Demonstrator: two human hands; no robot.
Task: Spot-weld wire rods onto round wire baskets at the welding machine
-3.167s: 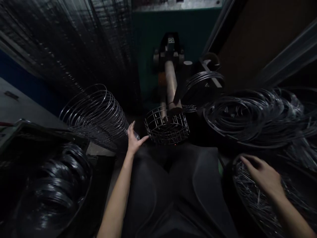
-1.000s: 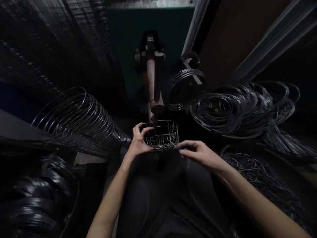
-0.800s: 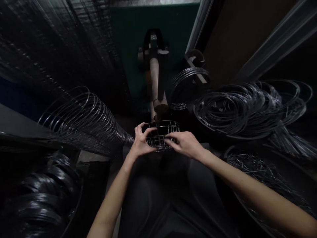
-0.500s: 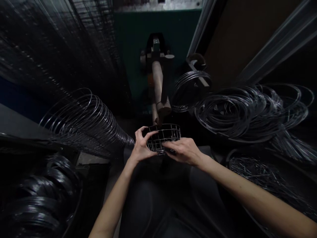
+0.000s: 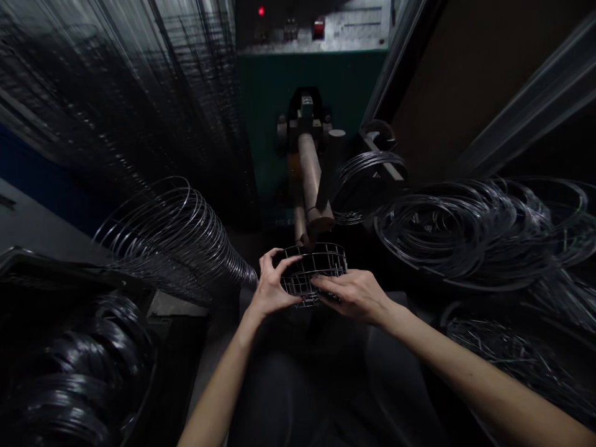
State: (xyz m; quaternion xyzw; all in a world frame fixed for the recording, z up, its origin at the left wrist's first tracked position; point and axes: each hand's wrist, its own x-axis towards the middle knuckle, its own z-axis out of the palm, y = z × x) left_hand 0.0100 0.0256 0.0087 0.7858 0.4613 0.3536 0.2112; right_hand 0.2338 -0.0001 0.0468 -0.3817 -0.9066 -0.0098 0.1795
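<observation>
A small round wire basket (image 5: 316, 267) sits just under the tip of a machine's long cylindrical arm (image 5: 313, 180). My left hand (image 5: 271, 287) curls around the basket's left side, thumb and fingers gripping its wires. My right hand (image 5: 354, 294) rests on the basket's near right side, fingers pressed against the wire frame. Whether the right hand also pinches a short wire piece is too dark to tell. My dark-clothed lap lies below both hands.
A long coil of wire rings (image 5: 172, 233) lies to the left. Heaps of loose wire rings (image 5: 470, 233) lie to the right, short wire pieces (image 5: 507, 357) at the lower right. A dark bin of wire coils (image 5: 79, 366) sits at the lower left. The green machine body (image 5: 307, 81) stands behind.
My right hand came from the wire pieces at the right to the basket. My left hand left the coil and gripped the basket. The view has tilted up slightly.
</observation>
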